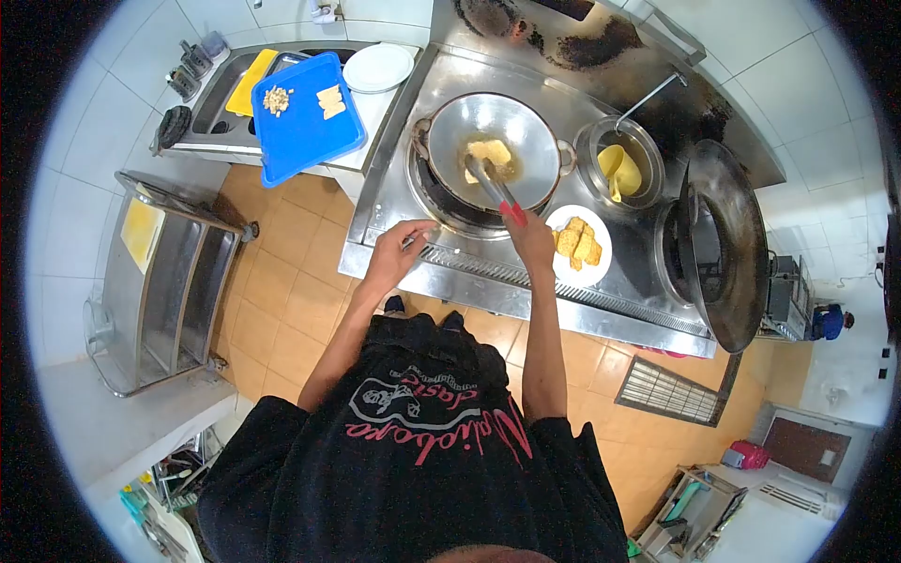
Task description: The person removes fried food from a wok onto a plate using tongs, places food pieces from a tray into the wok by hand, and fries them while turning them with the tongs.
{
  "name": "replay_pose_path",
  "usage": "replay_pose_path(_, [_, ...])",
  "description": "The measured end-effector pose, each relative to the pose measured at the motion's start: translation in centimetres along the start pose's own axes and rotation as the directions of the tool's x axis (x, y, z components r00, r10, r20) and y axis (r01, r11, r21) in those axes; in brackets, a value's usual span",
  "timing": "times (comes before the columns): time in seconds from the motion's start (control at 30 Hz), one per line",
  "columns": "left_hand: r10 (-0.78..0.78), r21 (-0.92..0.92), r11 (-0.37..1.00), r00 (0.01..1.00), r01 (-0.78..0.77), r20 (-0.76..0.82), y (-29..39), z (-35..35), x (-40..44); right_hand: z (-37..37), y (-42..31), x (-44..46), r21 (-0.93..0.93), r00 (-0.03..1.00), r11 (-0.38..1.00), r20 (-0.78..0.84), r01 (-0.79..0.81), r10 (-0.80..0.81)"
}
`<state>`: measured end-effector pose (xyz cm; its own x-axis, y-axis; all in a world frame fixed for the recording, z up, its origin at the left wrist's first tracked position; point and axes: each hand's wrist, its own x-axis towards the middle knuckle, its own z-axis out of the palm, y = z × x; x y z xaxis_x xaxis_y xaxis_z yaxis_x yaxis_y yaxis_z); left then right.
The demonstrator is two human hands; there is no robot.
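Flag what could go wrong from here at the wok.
1. Splash: the right hand holds tongs down in the wok, at food sitting in what looks like oil; if it is hot, it might spit onto the bare forearm.
2. Knock: the plate of browned pieces sits right beside that forearm, so a wide swing could bump it.
3. Burn: the left hand is bare near the burner side; drifting forward might touch hot metal.

A black shirt (pixel 394 507) with short, loose sleeves (pixel 246 450) — its print (pixel 427 409) pink looping script beside a pale grey outlined shape — and dark shoes (pixel 394 304). Forearms (pixel 542 347) are bare, as are left hand (pixel 398 250) and right hand (pixel 533 242).
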<state>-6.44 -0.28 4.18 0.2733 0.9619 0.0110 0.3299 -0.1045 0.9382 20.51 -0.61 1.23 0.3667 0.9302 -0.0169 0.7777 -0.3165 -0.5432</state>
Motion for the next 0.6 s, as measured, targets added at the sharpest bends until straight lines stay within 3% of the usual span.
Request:
replay_pose_path(0.1, [-0.007,-0.007,1.0,1.0,0.007,0.01,-0.1,0.0,-0.1,-0.7,0.2,-1.0,-0.02,0.998,0.998,-0.009,0.066,-0.066])
replay_pose_path(0.6, [-0.021,-0.033,0.999,1.0,0.022,0.017,-0.2,0.0,-0.4,-2.4,0.9,-1.6,0.008,0.999,1.0,0.026,0.02,-0.02])
